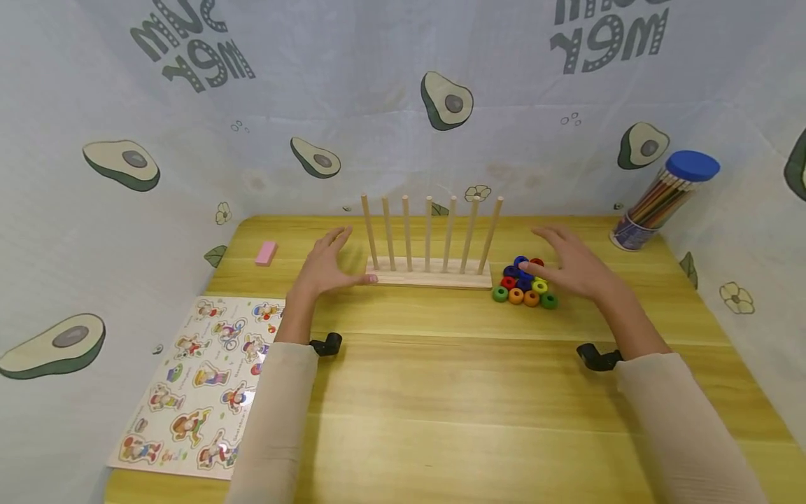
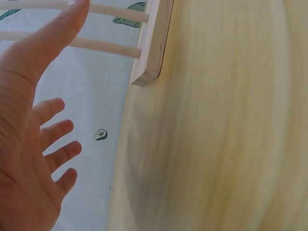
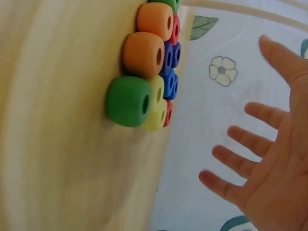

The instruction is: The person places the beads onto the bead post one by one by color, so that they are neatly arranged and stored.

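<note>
A wooden peg rack (image 1: 429, 278) with several upright dowels stands toward the back of the table. At its left end hovers my left hand (image 1: 329, 266), fingers spread and thumb near the base's corner; whether the thumb touches it I cannot tell. In the left wrist view the palm of that hand (image 2: 24, 159) holds nothing. To the rack's right sits a cluster of beads (image 1: 524, 283) in green, orange, red, blue and yellow. Above the cluster's right side is my right hand (image 1: 576, 266), its fingers spread and apart from the beads (image 3: 129, 102), as the right wrist view shows.
A picture puzzle board (image 1: 198, 385) lies at the left edge, partly behind my left sleeve. A pink eraser-like block (image 1: 266, 253) rests at the back left. A jar of colored pencils (image 1: 661, 199) with a blue lid stands at the back right, near the patterned cloth (image 1: 378, 140).
</note>
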{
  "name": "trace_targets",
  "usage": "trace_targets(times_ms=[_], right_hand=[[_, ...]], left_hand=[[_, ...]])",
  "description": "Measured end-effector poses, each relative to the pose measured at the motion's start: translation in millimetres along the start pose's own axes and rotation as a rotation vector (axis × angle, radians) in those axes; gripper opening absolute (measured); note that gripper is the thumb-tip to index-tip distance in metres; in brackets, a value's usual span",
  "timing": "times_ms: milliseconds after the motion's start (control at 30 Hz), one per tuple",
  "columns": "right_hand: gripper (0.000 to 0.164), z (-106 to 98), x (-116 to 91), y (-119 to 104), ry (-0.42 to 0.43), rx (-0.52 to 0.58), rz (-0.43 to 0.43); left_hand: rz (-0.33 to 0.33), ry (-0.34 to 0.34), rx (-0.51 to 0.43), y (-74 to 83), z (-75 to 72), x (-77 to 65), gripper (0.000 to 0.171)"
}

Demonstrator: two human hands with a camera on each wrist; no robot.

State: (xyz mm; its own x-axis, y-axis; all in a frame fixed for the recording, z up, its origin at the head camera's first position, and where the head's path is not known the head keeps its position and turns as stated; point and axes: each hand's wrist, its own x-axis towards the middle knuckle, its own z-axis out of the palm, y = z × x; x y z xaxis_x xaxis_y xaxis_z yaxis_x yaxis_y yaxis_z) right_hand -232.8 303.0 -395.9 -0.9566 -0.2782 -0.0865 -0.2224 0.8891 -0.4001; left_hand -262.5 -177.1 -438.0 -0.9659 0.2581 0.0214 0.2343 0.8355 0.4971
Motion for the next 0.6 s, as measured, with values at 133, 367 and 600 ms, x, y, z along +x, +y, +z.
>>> trace_targets(times_ms=[133, 367, 600], right_hand=[[0.087, 6, -19, 4, 0.029, 0.085, 0.025], [0.076, 19, -50, 12, 0.118, 0.203, 0.046], [0.072, 29, -61, 22, 0.125, 0.221, 0.096]], left_hand=[[0.024, -0.009, -0.108, 2.4, 10.1, -2.7, 0.119], [0.014, -0.042, -0.168, 4.6, 28.5, -2.9, 0.111], [-0.018, -0.045, -0.206, 5.6, 41.4, -0.9, 0.105]])
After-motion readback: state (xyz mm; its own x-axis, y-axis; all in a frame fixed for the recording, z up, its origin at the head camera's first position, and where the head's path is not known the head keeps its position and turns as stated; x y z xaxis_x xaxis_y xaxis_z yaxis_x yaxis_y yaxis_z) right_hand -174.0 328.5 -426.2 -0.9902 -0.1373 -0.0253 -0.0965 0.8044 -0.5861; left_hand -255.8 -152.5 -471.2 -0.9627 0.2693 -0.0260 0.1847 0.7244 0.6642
